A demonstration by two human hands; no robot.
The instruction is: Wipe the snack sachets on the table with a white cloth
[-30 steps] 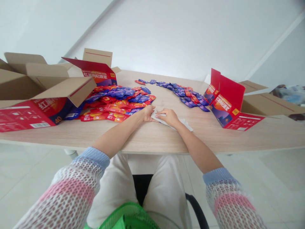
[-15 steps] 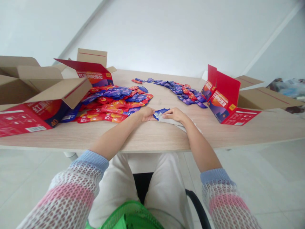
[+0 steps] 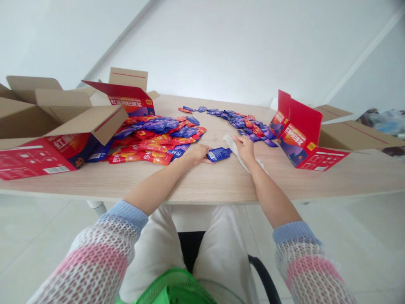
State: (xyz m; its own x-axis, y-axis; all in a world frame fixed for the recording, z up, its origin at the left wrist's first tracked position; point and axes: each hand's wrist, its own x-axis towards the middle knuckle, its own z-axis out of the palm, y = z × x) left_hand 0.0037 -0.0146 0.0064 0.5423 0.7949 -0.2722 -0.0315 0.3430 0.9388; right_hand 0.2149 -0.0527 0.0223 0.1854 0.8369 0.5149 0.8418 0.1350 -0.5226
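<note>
Your left fingers [image 3: 204,150] are gripping the blue packet [image 3: 219,154] over the tabletop [image 3: 205,185], your right fingers [image 3: 240,140] a white cloth [image 3: 235,149]; likely light and slippery, the packet is favouring an edge hold.

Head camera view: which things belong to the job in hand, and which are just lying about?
Likely in the job:
blue packet, in the left hand
white cloth, in the right hand
packet piles
open boxes

Seemingly lying about:
green mesh item
plastic-looking bundle
</note>
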